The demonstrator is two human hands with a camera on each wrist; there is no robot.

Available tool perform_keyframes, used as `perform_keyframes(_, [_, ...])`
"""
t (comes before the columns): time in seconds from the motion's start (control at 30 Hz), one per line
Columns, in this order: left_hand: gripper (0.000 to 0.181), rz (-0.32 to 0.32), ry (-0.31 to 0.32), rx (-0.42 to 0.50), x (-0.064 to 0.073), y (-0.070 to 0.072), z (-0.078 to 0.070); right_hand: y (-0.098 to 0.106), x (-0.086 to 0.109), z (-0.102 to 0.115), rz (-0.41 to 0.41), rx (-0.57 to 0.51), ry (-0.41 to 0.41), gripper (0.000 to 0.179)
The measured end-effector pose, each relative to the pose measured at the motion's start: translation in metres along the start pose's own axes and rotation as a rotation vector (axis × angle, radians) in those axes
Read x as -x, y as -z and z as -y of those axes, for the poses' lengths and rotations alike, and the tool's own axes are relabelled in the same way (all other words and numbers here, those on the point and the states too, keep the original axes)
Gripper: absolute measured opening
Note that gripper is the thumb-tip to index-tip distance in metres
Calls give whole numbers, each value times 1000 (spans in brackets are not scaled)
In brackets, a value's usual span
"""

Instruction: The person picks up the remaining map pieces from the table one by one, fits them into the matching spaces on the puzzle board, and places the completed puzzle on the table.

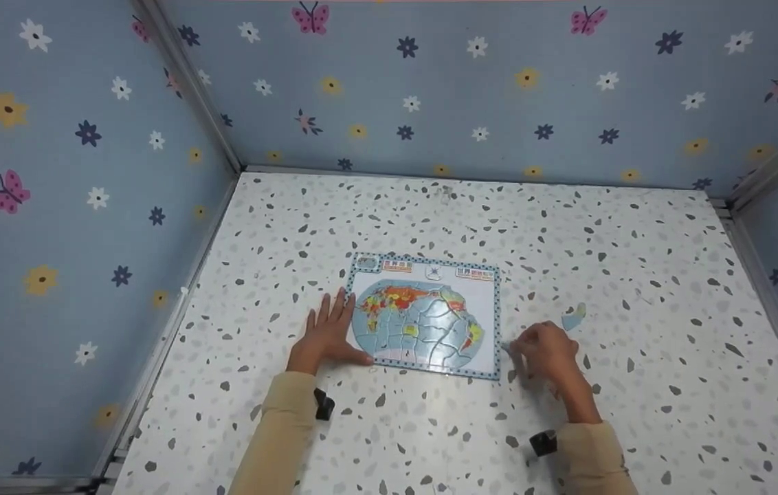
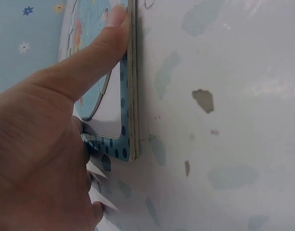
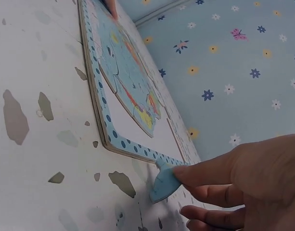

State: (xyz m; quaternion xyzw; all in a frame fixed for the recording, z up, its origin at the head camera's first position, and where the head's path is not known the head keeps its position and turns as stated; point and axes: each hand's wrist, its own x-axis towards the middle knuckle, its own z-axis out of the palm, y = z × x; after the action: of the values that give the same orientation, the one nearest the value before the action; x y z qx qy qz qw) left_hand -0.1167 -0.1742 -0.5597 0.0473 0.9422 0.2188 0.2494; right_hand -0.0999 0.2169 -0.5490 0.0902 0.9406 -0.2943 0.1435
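Observation:
A world-map jigsaw puzzle board [image 1: 497,309] with a dotted blue border lies flat on the table. My left hand [image 1: 324,337] is spread along its left side, fingers straight; its thumb [image 2: 101,53] rests on the border at the near edge. Just off the board's right edge, my right hand [image 1: 548,352] pinches a small light blue puzzle piece [image 3: 165,185] between thumb and fingers. In the right wrist view, the piece's tip overlaps the board's border corner. Assembled pieces fill much of the oval map, with a white bare strip along its right side.
Beyond the right hand lies one loose blue and yellowish puzzle piece [image 1: 573,318]. The speckled white table [image 1: 396,213] is bordered at the back and sides by blue floral panels [image 1: 458,82]. Dark straps or mounts show at both wrists.

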Motion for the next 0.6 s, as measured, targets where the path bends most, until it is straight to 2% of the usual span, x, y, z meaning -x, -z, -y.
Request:
perform_keyframes(0.13, [130, -10, 2, 3, 0, 0, -1, 1, -4, -3, -16, -106, -9, 22])
perform_keyframes(0.4, [131, -1, 7, -1, -1, -1, 0, 1, -11, -5, -35, -287, 25, 24])
perform_keyframes(0.6, [132, 11, 2, 4, -1, -1, 2, -1, -18, -2, -48, -356, 41, 27])
